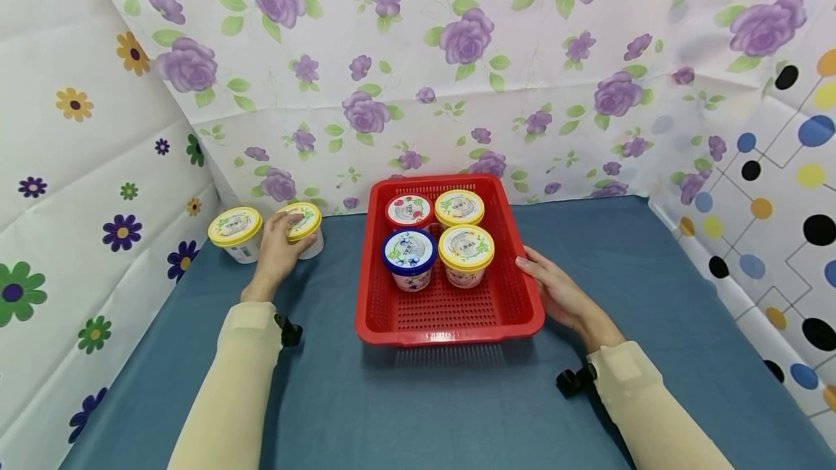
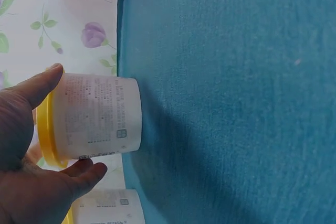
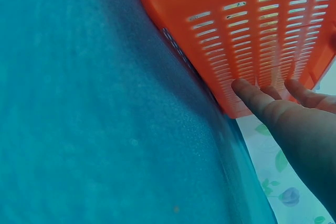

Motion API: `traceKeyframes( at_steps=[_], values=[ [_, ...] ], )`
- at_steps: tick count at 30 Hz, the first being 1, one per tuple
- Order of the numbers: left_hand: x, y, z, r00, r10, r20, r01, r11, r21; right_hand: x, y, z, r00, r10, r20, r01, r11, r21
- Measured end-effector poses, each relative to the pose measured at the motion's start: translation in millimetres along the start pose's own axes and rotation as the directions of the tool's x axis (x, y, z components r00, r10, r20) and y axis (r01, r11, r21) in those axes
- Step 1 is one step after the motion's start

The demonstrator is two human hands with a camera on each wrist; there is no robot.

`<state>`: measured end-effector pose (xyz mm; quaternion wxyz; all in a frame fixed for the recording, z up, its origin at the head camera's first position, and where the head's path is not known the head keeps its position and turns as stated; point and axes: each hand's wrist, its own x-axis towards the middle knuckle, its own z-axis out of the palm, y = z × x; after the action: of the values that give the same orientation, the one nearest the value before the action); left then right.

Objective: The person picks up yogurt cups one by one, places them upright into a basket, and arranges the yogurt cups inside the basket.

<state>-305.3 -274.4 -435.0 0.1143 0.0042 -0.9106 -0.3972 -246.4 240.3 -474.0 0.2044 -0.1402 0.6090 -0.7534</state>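
My left hand grips a white tub with a yellow lid, which stands upright left of the basket. In the left wrist view, thumb and fingers lie on opposite sides of this tub near its lid. Against the right wall of a red plastic basket rests my right hand, its fingers fairly straight in the right wrist view. Inside the basket stand a red-lidded tub, a blue-lidded tub and two yellow-lidded tubs, one at the back and one nearer.
Another yellow-lidded tub stands just left of the gripped one. A blue cloth covers the table. Flowered sheeting hangs behind, and a dotted sheet hangs at the right.
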Motion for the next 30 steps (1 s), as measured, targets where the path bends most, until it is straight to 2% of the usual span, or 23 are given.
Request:
traceKeyframes(
  at_steps=[7,20,30],
  values=[
    [0.5,-4.2,2.3,1.0,0.007,-0.009,-0.007,1.0,-0.007,-0.9,-0.1,0.4,1.0,0.001,0.001,-0.001,1.0,0.009],
    [-0.5,1.5,0.8,1.0,0.009,-0.019,-0.009,1.0,0.014,-1.3,-2.3,1.9,1.0,0.002,0.008,-0.002,1.0,0.007],
    [-0.7,-2.0,-0.4,1.0,-0.006,-0.009,0.006,1.0,0.015,-0.3,0.4,0.2,1.0,-0.001,0.011,0.001,1.0,0.004]
  ],
)
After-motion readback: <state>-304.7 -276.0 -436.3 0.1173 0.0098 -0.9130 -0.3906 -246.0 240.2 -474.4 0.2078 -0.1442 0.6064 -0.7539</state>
